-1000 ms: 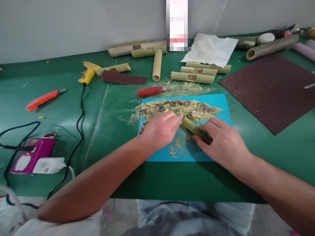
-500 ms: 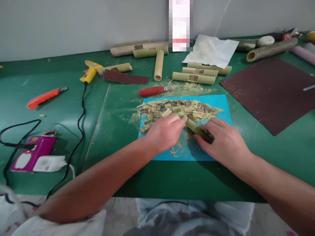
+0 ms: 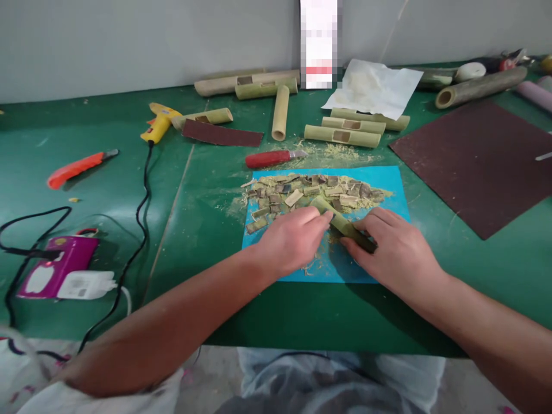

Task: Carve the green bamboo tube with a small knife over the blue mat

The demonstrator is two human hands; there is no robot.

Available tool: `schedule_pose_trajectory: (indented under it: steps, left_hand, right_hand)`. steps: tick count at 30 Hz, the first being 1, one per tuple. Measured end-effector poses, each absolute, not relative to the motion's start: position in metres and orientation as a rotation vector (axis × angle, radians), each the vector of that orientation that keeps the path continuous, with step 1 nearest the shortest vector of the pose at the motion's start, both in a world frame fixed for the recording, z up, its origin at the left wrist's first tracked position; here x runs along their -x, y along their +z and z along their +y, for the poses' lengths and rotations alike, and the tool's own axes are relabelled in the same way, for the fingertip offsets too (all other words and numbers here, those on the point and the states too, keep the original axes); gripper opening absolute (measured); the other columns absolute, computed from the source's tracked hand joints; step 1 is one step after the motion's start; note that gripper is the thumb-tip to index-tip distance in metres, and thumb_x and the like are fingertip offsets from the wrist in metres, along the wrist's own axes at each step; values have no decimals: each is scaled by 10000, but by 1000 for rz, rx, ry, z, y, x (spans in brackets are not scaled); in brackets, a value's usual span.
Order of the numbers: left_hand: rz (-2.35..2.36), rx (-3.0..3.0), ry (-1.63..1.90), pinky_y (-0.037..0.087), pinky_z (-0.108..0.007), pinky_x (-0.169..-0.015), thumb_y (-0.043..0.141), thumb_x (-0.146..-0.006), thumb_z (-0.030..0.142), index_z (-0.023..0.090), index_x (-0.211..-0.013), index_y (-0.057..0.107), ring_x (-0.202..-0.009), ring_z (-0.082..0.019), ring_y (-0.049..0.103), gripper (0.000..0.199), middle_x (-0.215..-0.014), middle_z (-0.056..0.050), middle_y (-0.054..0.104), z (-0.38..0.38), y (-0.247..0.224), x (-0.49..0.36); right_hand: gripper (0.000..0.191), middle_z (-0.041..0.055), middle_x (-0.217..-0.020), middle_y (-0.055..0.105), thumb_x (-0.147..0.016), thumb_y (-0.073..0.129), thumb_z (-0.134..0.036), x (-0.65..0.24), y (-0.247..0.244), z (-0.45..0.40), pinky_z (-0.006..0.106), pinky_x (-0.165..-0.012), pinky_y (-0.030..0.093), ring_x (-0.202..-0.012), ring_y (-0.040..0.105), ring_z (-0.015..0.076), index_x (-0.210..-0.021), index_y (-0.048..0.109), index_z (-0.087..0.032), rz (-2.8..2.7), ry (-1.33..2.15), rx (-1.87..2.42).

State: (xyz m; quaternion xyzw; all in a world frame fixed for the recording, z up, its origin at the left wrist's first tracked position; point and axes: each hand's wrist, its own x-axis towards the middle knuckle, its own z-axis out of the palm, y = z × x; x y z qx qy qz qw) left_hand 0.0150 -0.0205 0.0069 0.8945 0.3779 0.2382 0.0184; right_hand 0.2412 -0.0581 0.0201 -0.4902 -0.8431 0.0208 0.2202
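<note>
Left hand [image 3: 297, 237] slid nearer; bamboo tube [image 3: 345, 226] slants away leftward, right fingers [image 3: 376, 218] pinching it, left grip unclear.

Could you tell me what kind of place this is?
It looks like a craft workshop, perhaps for bamboo: a bamboo tube is in the right hand, more cut tubes lie behind, and a red-handled knife rests on the green table.
</note>
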Motion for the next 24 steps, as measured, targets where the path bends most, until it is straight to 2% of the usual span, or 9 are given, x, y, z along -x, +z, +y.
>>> schedule_pose_trajectory:
  steps: [4, 13, 24]
  left_hand:
    - [1234, -2798, 761, 509, -245, -630, 392, -1065, 247, 103, -1138, 687, -699, -141, 609, 336, -810, -61, 645, -20, 8, -13]
    - [1163, -2825, 697, 481, -248, -591, 360, -1070, 256, 114, -1193, 668, -668, -142, 586, 361, -773, -49, 625, -23, 6, -17]
    - [1211, -2799, 767, 509, -236, -632, 372, -1067, 235, 98, -1170, 672, -687, -131, 594, 345, -804, -52, 639, -21, 8, -16]
  right_hand:
    - [177, 60, -749, 596, -909, 610, -319, -241, 21, -60, 353, -655, 455, -732, 580, 225, -776, 616, -203, -2334, 59, 1370]
    - [188, 65, -748, 590, -915, 596, -320, -242, 20, -60, 361, -659, 450, -733, 562, 229, -761, 607, -212, -2337, 99, 1377]
    - [182, 59, -746, 593, -910, 607, -316, -242, 21, -60, 354, -641, 444, -725, 561, 226, -762, 610, -209, -2332, 107, 1367]
